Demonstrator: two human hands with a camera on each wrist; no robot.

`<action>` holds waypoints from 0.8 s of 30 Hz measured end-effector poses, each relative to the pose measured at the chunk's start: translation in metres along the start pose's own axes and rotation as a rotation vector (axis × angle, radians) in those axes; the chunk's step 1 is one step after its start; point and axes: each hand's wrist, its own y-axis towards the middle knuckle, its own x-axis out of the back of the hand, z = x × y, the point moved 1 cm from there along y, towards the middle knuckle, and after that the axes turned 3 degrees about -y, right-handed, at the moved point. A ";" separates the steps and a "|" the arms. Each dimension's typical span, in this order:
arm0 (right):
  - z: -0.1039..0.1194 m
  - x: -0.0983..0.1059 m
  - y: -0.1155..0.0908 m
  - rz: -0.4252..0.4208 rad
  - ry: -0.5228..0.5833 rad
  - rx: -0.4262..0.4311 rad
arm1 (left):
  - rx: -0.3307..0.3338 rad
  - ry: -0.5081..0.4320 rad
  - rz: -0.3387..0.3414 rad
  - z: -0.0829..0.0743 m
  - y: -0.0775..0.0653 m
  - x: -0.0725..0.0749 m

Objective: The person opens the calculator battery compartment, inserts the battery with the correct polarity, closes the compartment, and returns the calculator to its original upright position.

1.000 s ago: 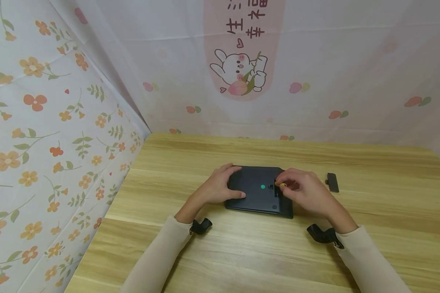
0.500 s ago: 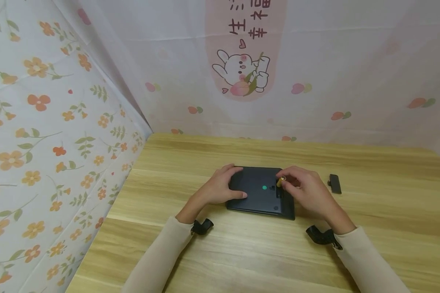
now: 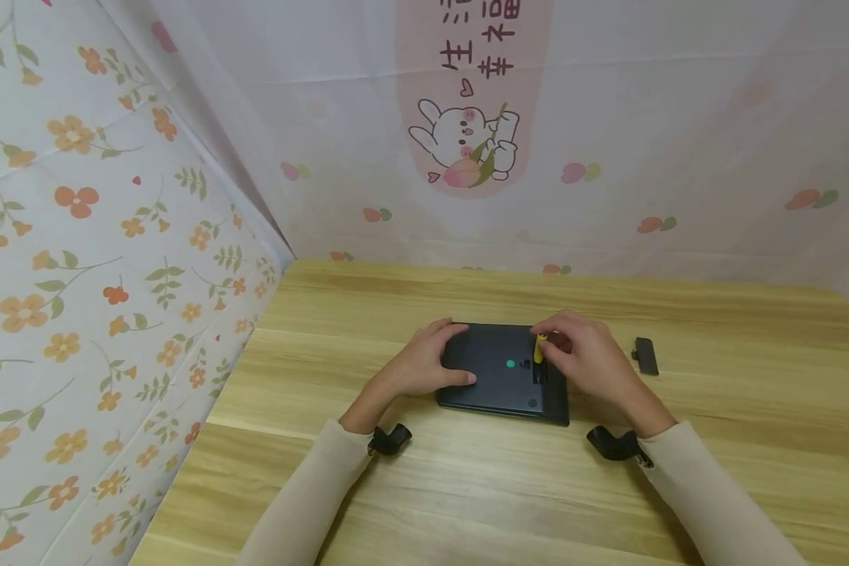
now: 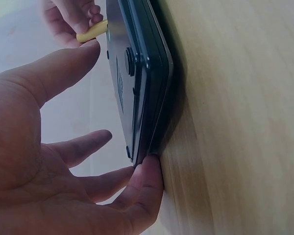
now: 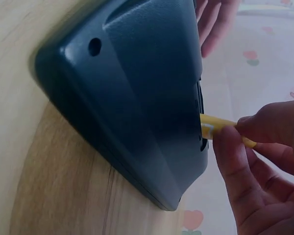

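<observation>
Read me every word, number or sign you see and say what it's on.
"生": wall cloth.
"幸福": wall cloth, running to the frame's top edge.
Character above "生": cut off, unreadable.
Yellow battery: marking too blurred.
Black device: any print too small.

Room between sleeves [image 3: 311, 491], black device [image 3: 491, 358] beyond

Wood-grain table [image 3: 424, 511], soft sheen toward near side; pale cloth [image 3: 693, 141] with rabbit print [image 3: 460, 130] behind, orange-flowered white cloth [image 3: 123, 259] at left.
</observation>
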 end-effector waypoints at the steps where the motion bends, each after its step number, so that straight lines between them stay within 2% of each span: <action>1: -0.001 -0.001 0.001 0.000 0.000 -0.007 | -0.001 0.001 0.000 0.000 0.000 0.000; 13: -0.003 -0.005 0.004 -0.002 -0.035 -0.050 | -0.003 0.016 0.001 0.002 0.002 -0.001; 24: 0.002 -0.007 -0.001 0.042 -0.063 -0.066 | -0.004 0.028 0.014 0.000 0.001 0.000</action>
